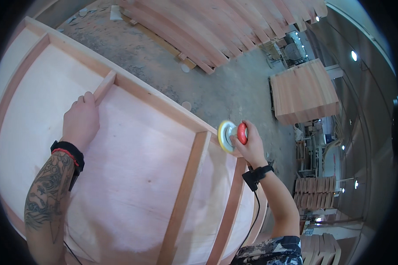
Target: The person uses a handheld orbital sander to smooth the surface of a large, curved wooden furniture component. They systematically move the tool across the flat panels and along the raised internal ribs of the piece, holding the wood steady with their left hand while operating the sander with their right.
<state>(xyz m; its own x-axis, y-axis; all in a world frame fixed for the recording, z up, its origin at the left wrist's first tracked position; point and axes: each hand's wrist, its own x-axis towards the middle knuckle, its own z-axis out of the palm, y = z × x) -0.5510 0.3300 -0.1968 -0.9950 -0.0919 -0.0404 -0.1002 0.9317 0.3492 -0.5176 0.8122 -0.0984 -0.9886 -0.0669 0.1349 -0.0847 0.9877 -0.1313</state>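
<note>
From my end, I have the right hand (252, 145) closed around the red body of a round sander (227, 136), its yellow-rimmed disc turned toward the long rail (163, 108) along the panel's upper edge, near that edge's right end. The disc overlaps the wood in my view, yet I can't tell whether it is actually touching. The left hand (81, 118) sits well apart, toward the panel's upper left corner, its fingers curled over a short crosspiece (106, 86) where that nears the rail; I can't tell whether they clamp it or only rest there.

The panel (137, 132) lies beneath both arms, pale sheet inward and framing upward. As far as assembly goes, I'd call it done: the rail is on, and the wide crosspiece (185, 190) and the darker crosspiece (227, 216) run from it toward the lower edge. The smoothing I judge to be under way at the rail. I can't make out which edges are finished; the lower edge is largely hidden from me, and the corners show no clear difference between worked and unworked wood
</note>
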